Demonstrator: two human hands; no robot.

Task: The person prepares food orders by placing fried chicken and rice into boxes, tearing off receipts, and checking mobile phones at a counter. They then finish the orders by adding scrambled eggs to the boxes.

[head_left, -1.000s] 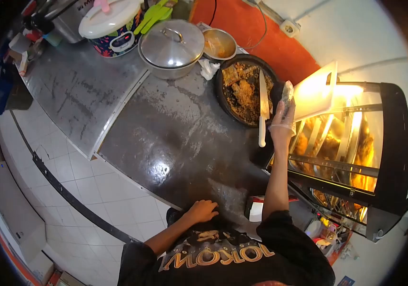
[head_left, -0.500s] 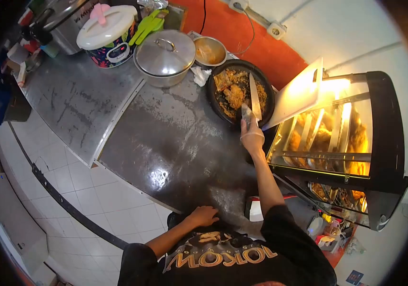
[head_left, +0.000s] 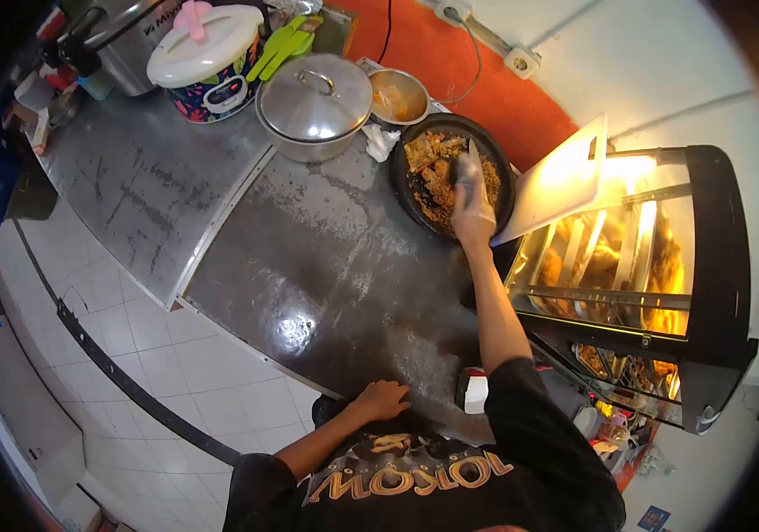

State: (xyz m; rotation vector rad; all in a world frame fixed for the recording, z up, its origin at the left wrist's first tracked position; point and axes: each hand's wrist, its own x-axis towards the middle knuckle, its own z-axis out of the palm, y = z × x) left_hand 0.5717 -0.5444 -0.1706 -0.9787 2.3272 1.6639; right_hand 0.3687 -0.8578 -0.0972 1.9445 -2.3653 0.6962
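My right hand, in a clear glove, reaches over a round black dish. Its fingers are over the browned, crumbly food, dark and smeared, so I cannot tell what they hold. Just past them, the tip of a knife shows; the hand hides the rest of it. Low in the view, my left hand rests at the near edge of the dark metal counter, fingers loosely spread and nothing in them.
A lidded pot, a metal bowl, crumpled white paper and a patterned cooker stand along the back. On the right, a white board leans beside a lit glass cabinet holding fried food.
My right hand has moved up and further over the dish, now covering most of the knife blade. The left hand has stayed at the counter's edge.
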